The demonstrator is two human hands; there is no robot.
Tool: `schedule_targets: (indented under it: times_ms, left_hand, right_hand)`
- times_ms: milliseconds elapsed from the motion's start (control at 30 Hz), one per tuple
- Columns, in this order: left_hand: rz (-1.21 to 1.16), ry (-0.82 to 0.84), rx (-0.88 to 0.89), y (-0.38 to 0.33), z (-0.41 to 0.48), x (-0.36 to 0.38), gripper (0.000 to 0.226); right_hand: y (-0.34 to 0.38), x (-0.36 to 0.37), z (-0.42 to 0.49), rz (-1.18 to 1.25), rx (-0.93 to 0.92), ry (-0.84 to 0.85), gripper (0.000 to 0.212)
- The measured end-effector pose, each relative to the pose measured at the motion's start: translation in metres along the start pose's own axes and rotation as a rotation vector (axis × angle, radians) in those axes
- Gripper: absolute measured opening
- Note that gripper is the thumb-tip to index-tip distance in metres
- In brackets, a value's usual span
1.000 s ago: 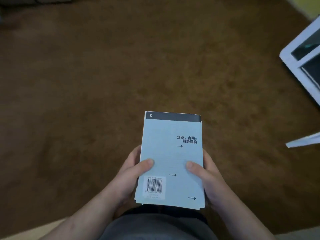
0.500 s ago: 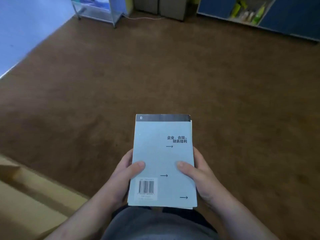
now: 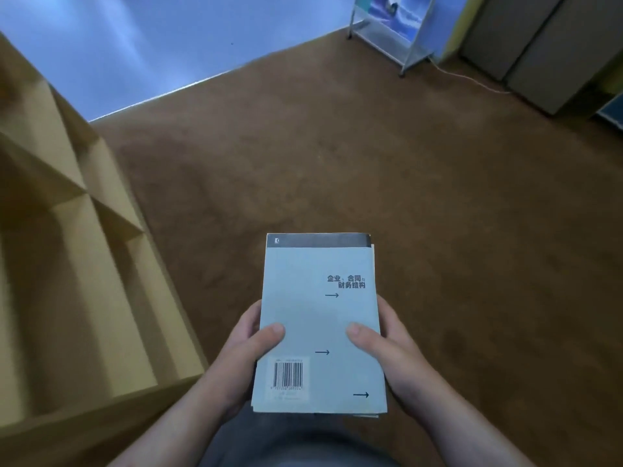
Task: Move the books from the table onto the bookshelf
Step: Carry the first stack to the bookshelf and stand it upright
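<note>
Brown carpet floor [image 3: 337, 146]: fills most of the view; no table shows.
Tan wooden bookshelf with square compartments [image 3: 101, 251]: stands along the carpet's left edge, blurred, and the compartments in view hold nothing.
Grey cabinets [image 3: 526, 45]: at the carpet's far right corner.
Metal-framed stand [image 3: 391, 38]: on the carpet's far edge, just beside the cabinets.
Pale blue-grey paperback with a dark band and a barcode [image 3: 320, 315]: held flat and cover-up over the person's lap, well apart from the shelf. Offset page edges at its right and near sides suggest at least one more book beneath.
Left hand [image 3: 242, 352]: grasps the stack's left edge, thumb [image 3: 269, 335] pressed on the cover, fingers hidden beneath.
Right hand [image 3: 394, 352]: grasps the right edge the same way, thumb [image 3: 360, 335] on top.
Step, as I judge it: carrying; the books have not reached a compartment.
Risk, slipping: the lower book sits askew, so tilting the stack toward the shelf could let it slide out, since only the thumbs clamp from above.
Risk, snagging: a leading corner could catch a divider if the stack goes in crooked.
Risk, toppling: stood upright in a bare compartment with nothing to lean on, the books may fall flat.
</note>
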State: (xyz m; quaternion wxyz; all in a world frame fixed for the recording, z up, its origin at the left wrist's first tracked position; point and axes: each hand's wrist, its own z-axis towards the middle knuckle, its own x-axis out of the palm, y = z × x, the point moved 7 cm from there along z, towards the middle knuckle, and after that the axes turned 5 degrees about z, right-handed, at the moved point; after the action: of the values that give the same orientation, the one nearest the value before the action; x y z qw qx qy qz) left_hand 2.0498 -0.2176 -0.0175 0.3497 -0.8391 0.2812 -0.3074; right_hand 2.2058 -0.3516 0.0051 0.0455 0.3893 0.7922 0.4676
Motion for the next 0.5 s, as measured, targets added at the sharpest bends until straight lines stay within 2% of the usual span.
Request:
schedule_targets:
  times_ms: [200, 333, 500]
  left_hand:
    - [-0.081, -0.134, 0.056, -0.061, 0.046, -0.046, 0.074]
    - [-0.168, -0.221, 0.096, -0.1, 0.06, -0.073, 0.058]
    - [-0.253, -0.338, 0.159, -0.136, 0.066, -0.104, 0.063]
  right_hand:
    - [0.058, 0.053, 0.096, -0.107, 0.03, 0.115, 0.083]
    - [0.09, 0.094, 0.144, -0.17, 0.043, 0.204, 0.087]
    - [0.117, 0.147, 0.198, -0.263, 0.103, 0.364, 0.081]
